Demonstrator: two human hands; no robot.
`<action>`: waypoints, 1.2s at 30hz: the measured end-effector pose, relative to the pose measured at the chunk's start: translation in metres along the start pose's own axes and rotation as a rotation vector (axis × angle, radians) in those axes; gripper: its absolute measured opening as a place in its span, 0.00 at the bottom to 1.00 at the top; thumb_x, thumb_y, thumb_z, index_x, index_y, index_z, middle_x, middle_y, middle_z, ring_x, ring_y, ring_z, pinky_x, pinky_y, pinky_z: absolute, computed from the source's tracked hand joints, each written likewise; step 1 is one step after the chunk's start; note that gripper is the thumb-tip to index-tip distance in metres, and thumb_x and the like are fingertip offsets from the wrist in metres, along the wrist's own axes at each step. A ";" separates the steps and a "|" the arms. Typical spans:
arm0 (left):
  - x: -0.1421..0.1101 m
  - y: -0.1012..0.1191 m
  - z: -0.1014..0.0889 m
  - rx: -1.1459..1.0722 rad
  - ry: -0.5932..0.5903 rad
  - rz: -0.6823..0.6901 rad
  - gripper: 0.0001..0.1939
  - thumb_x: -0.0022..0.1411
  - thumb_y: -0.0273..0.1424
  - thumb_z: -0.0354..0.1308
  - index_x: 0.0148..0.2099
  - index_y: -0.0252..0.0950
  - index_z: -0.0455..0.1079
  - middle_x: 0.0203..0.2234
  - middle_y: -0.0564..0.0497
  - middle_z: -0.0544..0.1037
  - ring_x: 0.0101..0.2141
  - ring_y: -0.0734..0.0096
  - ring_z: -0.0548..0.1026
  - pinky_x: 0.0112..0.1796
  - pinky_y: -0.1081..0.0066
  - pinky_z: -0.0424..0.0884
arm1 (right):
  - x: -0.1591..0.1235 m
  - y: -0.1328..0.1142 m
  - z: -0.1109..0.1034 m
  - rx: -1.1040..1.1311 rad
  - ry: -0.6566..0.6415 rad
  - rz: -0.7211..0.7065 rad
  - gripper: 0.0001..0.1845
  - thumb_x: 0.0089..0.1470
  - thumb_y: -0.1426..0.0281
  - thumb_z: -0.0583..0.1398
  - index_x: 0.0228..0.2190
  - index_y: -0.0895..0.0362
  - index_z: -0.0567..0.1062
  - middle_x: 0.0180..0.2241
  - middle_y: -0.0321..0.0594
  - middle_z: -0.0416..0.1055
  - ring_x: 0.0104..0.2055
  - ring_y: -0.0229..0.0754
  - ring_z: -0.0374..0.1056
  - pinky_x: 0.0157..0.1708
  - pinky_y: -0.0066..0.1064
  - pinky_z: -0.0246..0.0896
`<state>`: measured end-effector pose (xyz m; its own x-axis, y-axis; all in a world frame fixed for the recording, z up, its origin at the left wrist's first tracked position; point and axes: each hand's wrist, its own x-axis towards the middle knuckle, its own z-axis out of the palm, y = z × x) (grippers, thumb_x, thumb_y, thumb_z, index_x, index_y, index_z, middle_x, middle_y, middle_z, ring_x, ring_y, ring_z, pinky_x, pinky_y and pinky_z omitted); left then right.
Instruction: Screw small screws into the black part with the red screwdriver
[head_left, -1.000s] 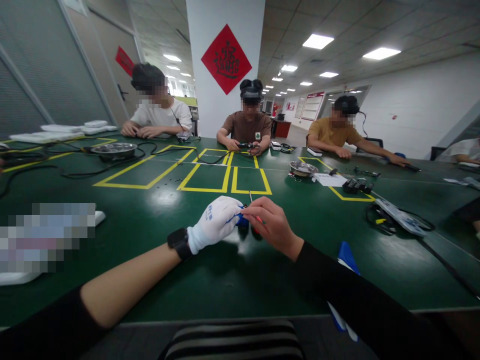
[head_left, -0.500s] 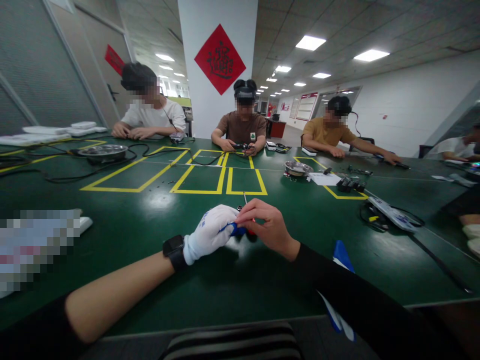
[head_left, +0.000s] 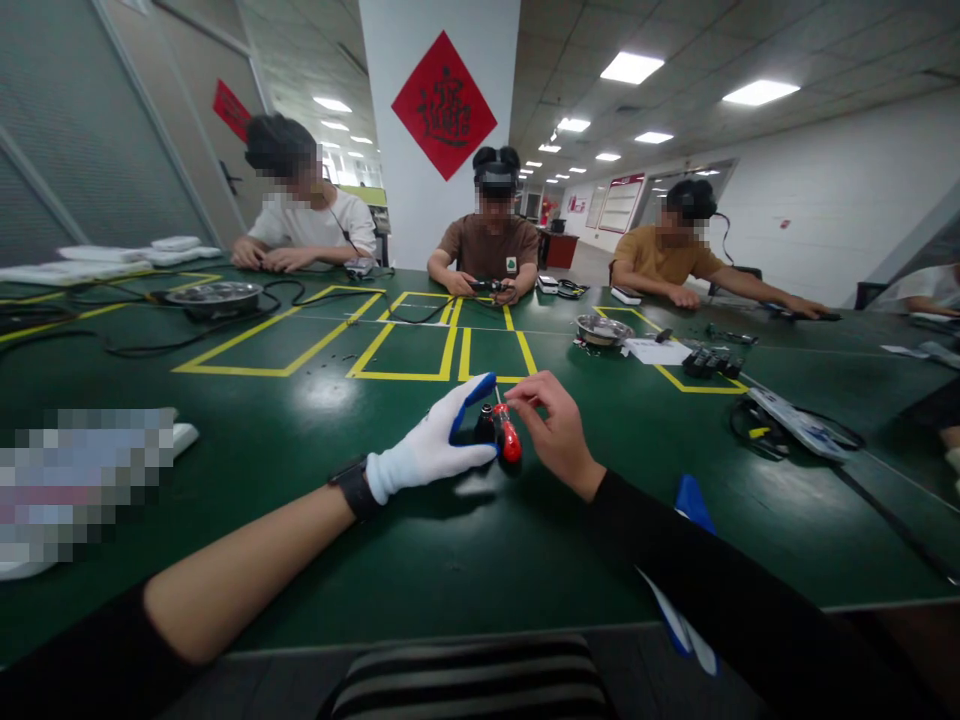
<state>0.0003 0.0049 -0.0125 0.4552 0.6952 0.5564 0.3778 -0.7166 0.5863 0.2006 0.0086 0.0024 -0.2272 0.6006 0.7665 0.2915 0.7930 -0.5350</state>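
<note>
My left hand wears a white glove with blue on the palm and fingers. Its thumb and fingers are spread apart around a small black cylindrical part without visibly gripping it. Beside that part lies a screwdriver with a red handle, its thin metal shaft pointing away from me. My bare right hand is just right of the shaft, thumb and fingertips pinched together. Whatever is between those fingertips is too small to make out. A second blue and white glove lies by my right forearm, partly hidden under the sleeve.
Yellow tape rectangles mark the green table. Metal bowls, black parts, a power strip and cables lie around it. A pixelated flat object lies at left. Several people sit opposite and to the right.
My left hand has opened, uncovering the black part and the red screwdriver. My right fingertips have come away from the glove, slightly up and right. The view has shifted a little.
</note>
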 end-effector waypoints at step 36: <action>0.003 -0.008 0.008 0.121 0.003 -0.175 0.20 0.49 0.44 0.64 0.41 0.39 0.68 0.32 0.54 0.77 0.32 0.64 0.75 0.34 0.67 0.70 | -0.008 0.007 0.008 -0.430 -0.294 -0.287 0.09 0.56 0.74 0.57 0.31 0.55 0.78 0.40 0.43 0.72 0.41 0.44 0.67 0.41 0.36 0.63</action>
<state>0.0050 0.0127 -0.0203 0.3721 0.8097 0.4539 0.5449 -0.5864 0.5993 0.1968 0.0103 -0.0107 -0.5825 0.4201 0.6959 0.5165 0.8523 -0.0822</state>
